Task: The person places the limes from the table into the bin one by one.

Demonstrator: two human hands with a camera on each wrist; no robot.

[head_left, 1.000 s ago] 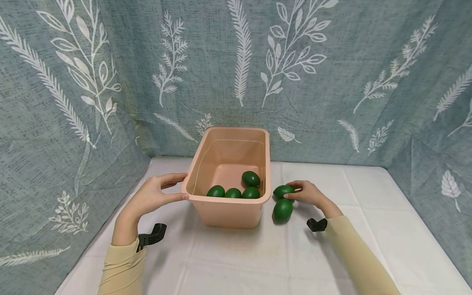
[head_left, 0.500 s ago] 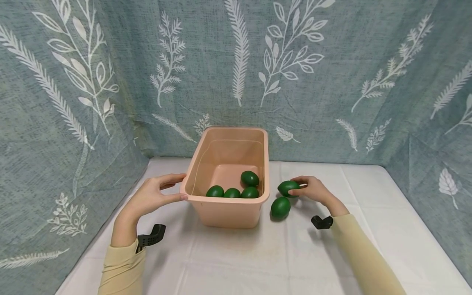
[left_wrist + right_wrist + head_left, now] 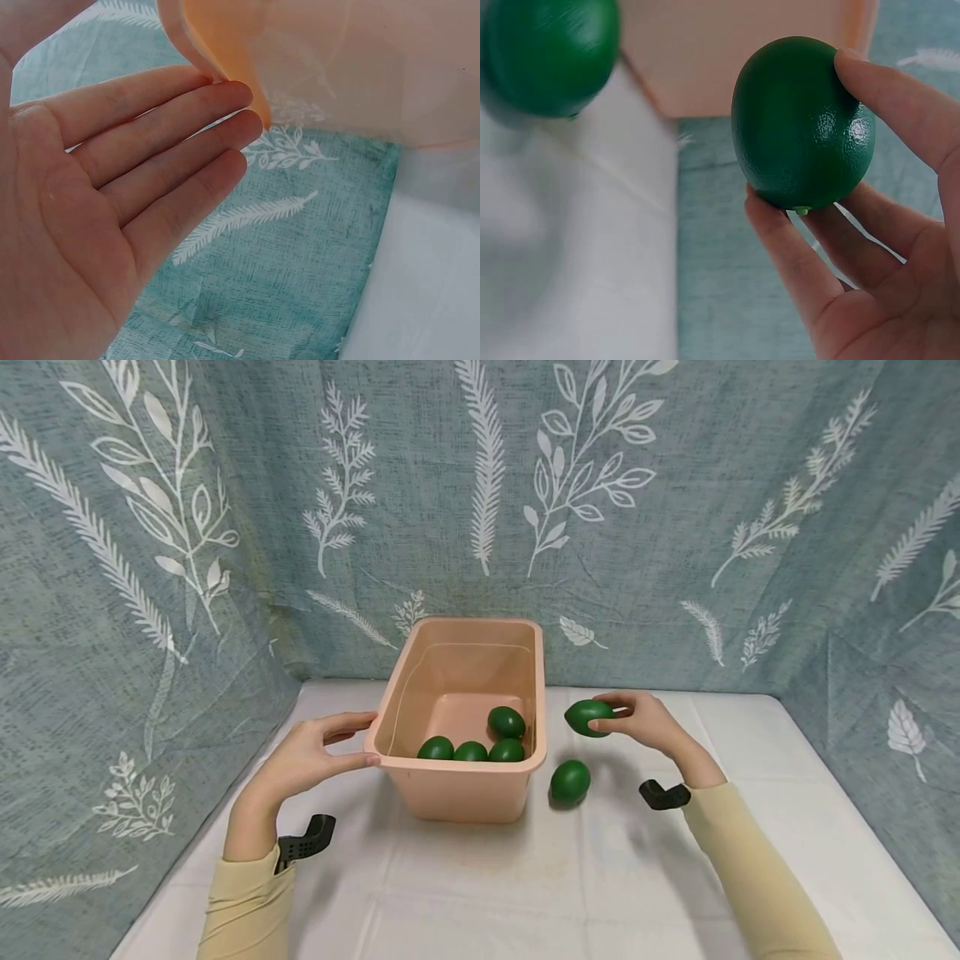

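A dark green lime (image 3: 585, 718) with a small pale stem end is pinched between the thumb and fingers of my right hand (image 3: 637, 722), raised above the tabletop to the right of the bin. Directly below it, a second lime (image 3: 570, 782) lies on the white cloth near the bin's right wall. My left hand (image 3: 303, 760) touches the near left corner of the peach plastic bin (image 3: 465, 795), thumb and fingertips at the rim. In the left wrist view its fingers (image 3: 180, 127) are straight. Several limes (image 3: 507, 723) rest on the bin's floor, most along the near wall.
A white cloth (image 3: 480, 893) covers the table. Teal fabric with white leaf prints (image 3: 420, 493) hangs behind and along both sides, close to the bin's far end. Each wrist wears a black camera mount (image 3: 663, 795).
My right hand has lifted one lime up and away from the other and drawn slightly right. The remaining lime rolled a little. My left hand stays at the bin's corner.
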